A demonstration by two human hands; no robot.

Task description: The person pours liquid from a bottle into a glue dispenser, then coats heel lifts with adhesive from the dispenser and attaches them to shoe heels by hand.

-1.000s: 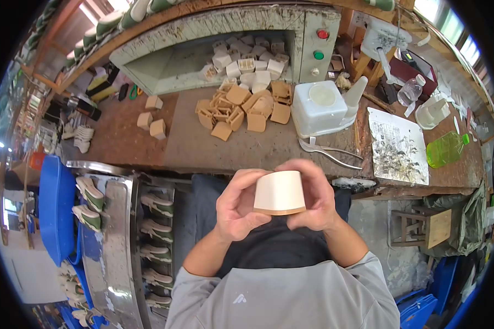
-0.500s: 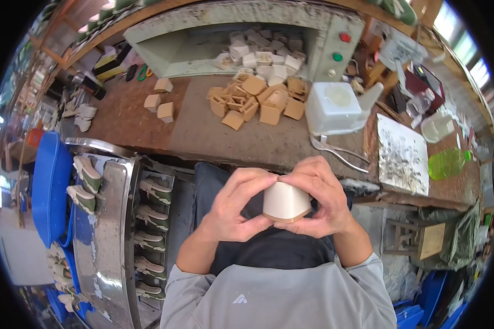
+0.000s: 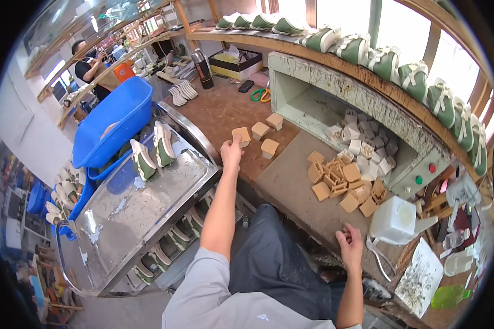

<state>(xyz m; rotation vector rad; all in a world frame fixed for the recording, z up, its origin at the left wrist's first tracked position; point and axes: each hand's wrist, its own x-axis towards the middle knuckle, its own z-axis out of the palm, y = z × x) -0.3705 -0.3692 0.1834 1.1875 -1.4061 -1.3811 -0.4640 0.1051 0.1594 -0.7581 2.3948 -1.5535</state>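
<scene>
At the left stretch of a worn workbench, pinches a tan-faced heel block by its near edge between the thumb and partly hidden fingers of the left hand. Positions the block just beside three matching blocks, at or barely above the brown bench top; cannot tell which from this angle. Holds the right hand loosely parted, with half-curled fingers, at the bench's front edge, near a white plastic jug and metal pliers. Faces a heap of tan pieces in front of a pale green metal cabinet containing white pieces. Has a steel-topped cart close by on the left, bearing a pair of green-and-white shoes near a blue tub
</scene>
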